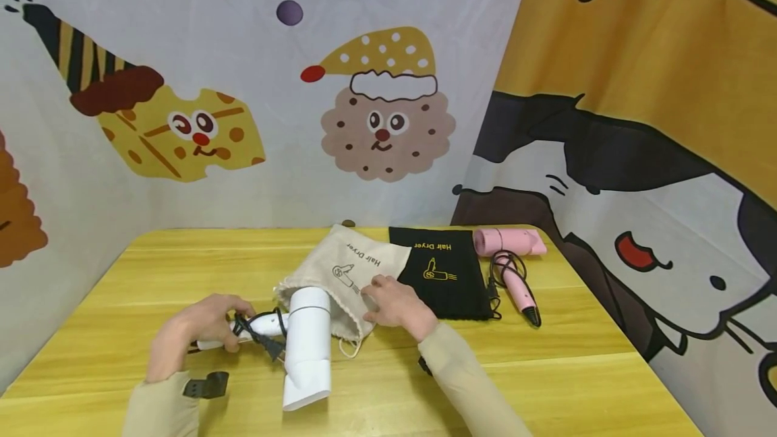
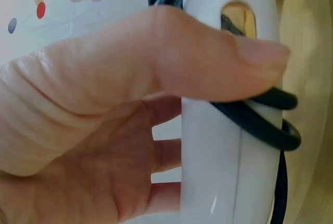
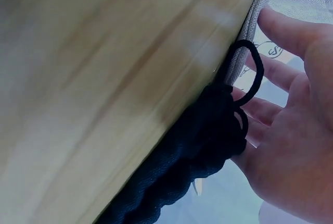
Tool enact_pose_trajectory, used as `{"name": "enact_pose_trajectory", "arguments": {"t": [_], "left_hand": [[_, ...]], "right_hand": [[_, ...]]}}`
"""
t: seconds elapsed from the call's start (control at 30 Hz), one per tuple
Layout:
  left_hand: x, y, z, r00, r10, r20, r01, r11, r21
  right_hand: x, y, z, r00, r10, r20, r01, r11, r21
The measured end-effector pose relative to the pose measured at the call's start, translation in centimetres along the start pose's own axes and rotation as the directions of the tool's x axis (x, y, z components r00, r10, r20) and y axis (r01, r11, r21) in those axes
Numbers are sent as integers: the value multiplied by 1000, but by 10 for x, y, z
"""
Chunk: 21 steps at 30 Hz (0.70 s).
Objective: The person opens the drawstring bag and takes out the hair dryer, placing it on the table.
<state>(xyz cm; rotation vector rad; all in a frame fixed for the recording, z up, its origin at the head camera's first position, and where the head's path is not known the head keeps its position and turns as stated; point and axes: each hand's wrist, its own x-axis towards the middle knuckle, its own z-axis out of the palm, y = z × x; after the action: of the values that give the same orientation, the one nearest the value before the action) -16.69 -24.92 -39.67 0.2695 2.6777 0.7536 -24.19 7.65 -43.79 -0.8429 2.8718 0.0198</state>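
A white hair dryer (image 1: 308, 356) lies in front of the wide mouth of a beige drawstring pouch (image 1: 370, 258), one end of its barrel overlapping the mouth. My left hand (image 1: 203, 326) grips the dryer's handle (image 2: 223, 172), thumb across it and fingers round the far side. A dark power cord (image 2: 255, 125) is wound about that handle, its plug hanging near the barrel. At the pouch's right side, my right hand (image 1: 397, 305) touches the cloth with spread, relaxed fingers. The right wrist view has the thumb (image 3: 286, 31) at the pouch's edge.
Right of the beige pouch lies a flat black pouch (image 1: 446, 282) printed "Hair Dryer". Beyond it rests a pink hair dryer (image 1: 510, 243) with its cord looped round the handle. The wooden table (image 1: 152, 261) meets a cartoon-printed curtain (image 1: 291, 120) at the back.
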Motion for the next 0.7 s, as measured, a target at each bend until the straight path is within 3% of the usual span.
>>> {"name": "enact_pose_trajectory", "arguments": {"t": [0.3, 0.57, 0.7], "left_hand": [[-7, 0, -6, 996, 92, -3, -92, 995, -47], [-8, -5, -7, 989, 122, -83, -129, 988, -80], [-7, -9, -7, 988, 95, -122, -104, 992, -73]], "right_hand": [[2, 5, 0, 1000, -3, 10, 3, 1000, -1], [2, 7, 1, 999, -30, -17, 29, 999, -26], [2, 6, 2, 998, -50, -33, 48, 998, -36]]}}
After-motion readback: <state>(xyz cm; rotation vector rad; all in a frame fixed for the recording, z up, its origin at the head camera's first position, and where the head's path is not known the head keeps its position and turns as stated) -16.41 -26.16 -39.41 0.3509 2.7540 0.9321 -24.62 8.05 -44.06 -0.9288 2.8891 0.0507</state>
